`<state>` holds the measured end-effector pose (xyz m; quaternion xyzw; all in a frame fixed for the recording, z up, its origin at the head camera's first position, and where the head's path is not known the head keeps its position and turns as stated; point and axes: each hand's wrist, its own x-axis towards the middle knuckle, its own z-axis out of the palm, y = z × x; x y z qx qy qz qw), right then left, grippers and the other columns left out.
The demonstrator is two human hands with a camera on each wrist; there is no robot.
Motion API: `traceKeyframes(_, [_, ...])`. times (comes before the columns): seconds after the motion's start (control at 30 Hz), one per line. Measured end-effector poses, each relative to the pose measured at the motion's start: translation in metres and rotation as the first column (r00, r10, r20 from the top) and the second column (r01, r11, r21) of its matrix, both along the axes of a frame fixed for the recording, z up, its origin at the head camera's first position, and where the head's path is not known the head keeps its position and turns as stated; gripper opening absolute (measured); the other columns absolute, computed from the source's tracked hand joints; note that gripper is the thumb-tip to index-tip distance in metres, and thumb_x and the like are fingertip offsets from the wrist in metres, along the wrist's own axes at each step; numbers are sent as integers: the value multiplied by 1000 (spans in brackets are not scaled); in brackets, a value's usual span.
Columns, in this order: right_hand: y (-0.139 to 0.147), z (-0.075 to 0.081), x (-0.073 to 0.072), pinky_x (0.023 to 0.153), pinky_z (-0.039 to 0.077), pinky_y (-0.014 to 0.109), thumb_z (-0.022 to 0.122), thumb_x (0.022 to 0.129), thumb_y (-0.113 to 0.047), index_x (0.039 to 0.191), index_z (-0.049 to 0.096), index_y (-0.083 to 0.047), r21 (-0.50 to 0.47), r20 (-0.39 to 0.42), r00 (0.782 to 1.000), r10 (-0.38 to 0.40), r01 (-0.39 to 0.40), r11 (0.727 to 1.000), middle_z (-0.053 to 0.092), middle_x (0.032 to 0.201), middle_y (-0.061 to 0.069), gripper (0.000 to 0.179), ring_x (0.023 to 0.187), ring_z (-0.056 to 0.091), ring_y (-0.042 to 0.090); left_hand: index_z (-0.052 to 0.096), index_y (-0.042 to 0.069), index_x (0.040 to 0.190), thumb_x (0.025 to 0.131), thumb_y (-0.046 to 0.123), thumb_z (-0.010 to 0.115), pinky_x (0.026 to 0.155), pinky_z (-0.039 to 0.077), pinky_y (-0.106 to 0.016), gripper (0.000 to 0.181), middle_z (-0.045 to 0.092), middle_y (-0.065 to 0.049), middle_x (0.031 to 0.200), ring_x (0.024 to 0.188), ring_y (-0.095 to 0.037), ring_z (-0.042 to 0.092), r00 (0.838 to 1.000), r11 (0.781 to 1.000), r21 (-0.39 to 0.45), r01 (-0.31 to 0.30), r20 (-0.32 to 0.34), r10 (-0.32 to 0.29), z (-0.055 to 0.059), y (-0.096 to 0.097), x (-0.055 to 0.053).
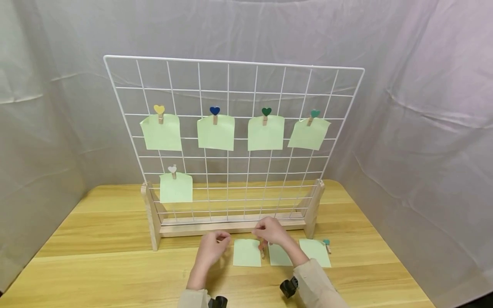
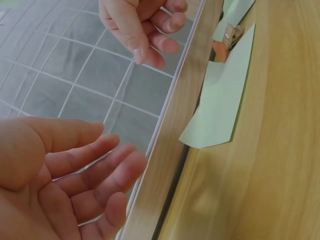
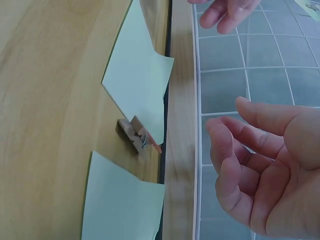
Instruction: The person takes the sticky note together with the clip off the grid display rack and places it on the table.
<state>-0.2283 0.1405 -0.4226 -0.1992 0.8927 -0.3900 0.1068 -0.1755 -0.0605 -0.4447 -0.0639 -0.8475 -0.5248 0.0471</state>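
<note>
My left hand [image 1: 210, 250] hovers over the table just left of a pale green paper note [image 1: 246, 254], fingers loosely bent with nothing between them. My right hand [image 1: 272, 232] hangs above the notes in front of the rack's wooden base, also holding nothing; in the right wrist view its thumb stands apart from the bent fingers. Between two notes lies a small wooden clothespin [image 3: 131, 135] with an orange heart. A second note [image 1: 279, 256] is partly hidden by the right forearm. Farther right are a third note [image 1: 316, 253] and a teal-heart clothespin [image 1: 327, 243].
A white wire grid [image 1: 239, 164] stands in a wooden base [image 1: 231, 227] behind the hands. Several green notes hang there from heart clothespins, four-across in the upper row, and one note [image 1: 176, 188] lower left under a white heart. Grey curtains [image 1: 246, 30] surround the table.
</note>
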Motion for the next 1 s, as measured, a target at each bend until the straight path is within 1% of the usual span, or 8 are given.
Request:
traceKeyframes(0.13, [-4, 3, -1, 36, 34, 17, 55, 87, -10, 81, 64, 4, -18, 1, 1000, 0, 0, 1000, 59, 66, 14, 17, 48, 58, 33, 62, -7, 92, 84, 4, 56, 49, 44, -25, 15, 58, -5, 74, 59, -24, 58, 1000, 1000, 25, -17, -4, 17, 1, -3, -1])
traceKeyframes(0.2, [-5, 4, -2, 37, 34, 17, 56, 87, -10, 85, 65, 4, -22, -13, 1000, 2, -2, 1000, 60, 68, 14, 17, 48, 57, 32, 62, -8, 93, 84, 3, 56, 49, 44, -25, 15, 58, -6, 74, 59, -25, 58, 1000, 999, 29, -23, -10, 23, 2, -4, -1])
traceKeyframes(0.33, [-9, 8, -3, 38, 36, 19, 56, 87, -11, 87, 65, 4, -15, -50, 999, 10, -11, 1000, 61, 70, 14, 18, 49, 57, 32, 62, -8, 92, 84, 2, 56, 49, 44, -25, 15, 59, -8, 75, 59, -26, 58, 999, 999, 32, -28, -24, 29, 5, -6, -1])
traceKeyframes(0.47, [-13, 10, -4, 43, 45, 29, 55, 88, -11, 88, 65, 5, -39, -42, 999, 19, -20, 999, 60, 69, 17, 19, 52, 57, 36, 63, -7, 92, 84, 3, 56, 50, 45, -26, 15, 60, -10, 76, 59, -24, 58, 999, 999, 34, -43, -28, 44, 8, -8, 0])
traceKeyframes(0.57, [-16, 11, -3, 46, 47, 33, 55, 88, -11, 89, 65, 5, -61, -31, 999, 17, -19, 998, 60, 69, 18, 19, 53, 56, 38, 63, -6, 92, 85, 4, 56, 52, 45, -27, 14, 61, -12, 78, 60, -23, 58, 998, 997, 43, -57, -22, 58, 11, -9, 1])
traceKeyframes(0.77, [-22, 15, -3, 40, 36, 21, 53, 89, -10, 83, 65, 4, -84, -46, 999, 11, -14, 996, 59, 65, 19, 19, 51, 53, 38, 63, -7, 91, 85, 3, 56, 55, 46, -27, 14, 61, -12, 78, 60, -21, 58, 996, 996, 53, -71, -45, 74, 16, -13, 3])
traceKeyframes(0.9, [-25, 19, -3, 40, 38, 21, 55, 89, -10, 84, 65, 4, -94, -60, 998, 15, -21, 995, 60, 67, 17, 18, 50, 53, 37, 62, -7, 93, 85, 4, 56, 56, 47, -27, 15, 61, -12, 79, 59, -18, 58, 995, 994, 65, -83, -41, 85, 18, -16, 4])
traceKeyframes(1.0, [-27, 22, -2, 41, 39, 22, 55, 88, -11, 84, 65, 4, -107, -65, 997, 29, -36, 994, 60, 69, 18, 18, 53, 54, 39, 62, -7, 95, 85, 5, 56, 56, 47, -27, 17, 61, -14, 81, 61, -18, 58, 995, 992, 79, -94, -24, 96, 20, -19, 4])
